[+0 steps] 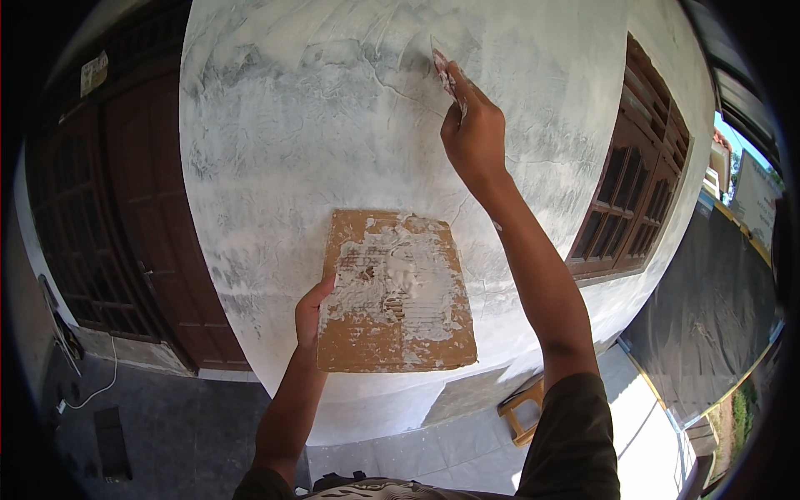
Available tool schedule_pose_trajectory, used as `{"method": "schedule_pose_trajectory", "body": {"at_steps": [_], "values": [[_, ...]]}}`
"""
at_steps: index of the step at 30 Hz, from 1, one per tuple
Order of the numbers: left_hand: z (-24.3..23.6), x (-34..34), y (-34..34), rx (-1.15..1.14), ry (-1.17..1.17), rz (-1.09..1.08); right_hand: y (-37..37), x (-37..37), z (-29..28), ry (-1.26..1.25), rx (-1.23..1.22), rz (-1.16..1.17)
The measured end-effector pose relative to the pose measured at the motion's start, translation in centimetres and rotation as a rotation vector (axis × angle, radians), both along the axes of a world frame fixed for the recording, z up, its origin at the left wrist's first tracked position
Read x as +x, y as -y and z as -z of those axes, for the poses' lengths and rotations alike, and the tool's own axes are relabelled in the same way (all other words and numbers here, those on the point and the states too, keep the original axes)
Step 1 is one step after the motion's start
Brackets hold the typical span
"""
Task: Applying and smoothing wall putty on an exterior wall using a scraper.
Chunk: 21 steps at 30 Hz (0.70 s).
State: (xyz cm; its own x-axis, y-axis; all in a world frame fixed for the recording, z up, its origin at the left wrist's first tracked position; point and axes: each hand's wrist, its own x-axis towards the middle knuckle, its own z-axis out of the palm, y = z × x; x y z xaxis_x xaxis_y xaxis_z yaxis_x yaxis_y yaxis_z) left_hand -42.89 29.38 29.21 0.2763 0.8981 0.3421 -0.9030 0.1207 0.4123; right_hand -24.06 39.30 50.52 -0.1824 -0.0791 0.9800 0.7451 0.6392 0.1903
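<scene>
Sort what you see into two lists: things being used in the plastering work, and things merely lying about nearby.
In use:
scraper in right hand
board with filler, held by left hand
wall

Lying about:
stool
cable
door
window
</scene>
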Motion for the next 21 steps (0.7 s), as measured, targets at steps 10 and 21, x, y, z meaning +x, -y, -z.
{"method": "schedule_pose_trajectory", "body": {"at_steps": [10, 21], "values": [[0.7, -1.0, 0.5, 0.02, 0.086, 0.029, -5.5, -2.8, -5.2, 0.135, 0.248, 0.381], [0.3, -1.6, 0.0, 0.01, 0.044, 0.035, -4.5, -2.4, 2.5, 0.221, 0.061, 0.254]]}}
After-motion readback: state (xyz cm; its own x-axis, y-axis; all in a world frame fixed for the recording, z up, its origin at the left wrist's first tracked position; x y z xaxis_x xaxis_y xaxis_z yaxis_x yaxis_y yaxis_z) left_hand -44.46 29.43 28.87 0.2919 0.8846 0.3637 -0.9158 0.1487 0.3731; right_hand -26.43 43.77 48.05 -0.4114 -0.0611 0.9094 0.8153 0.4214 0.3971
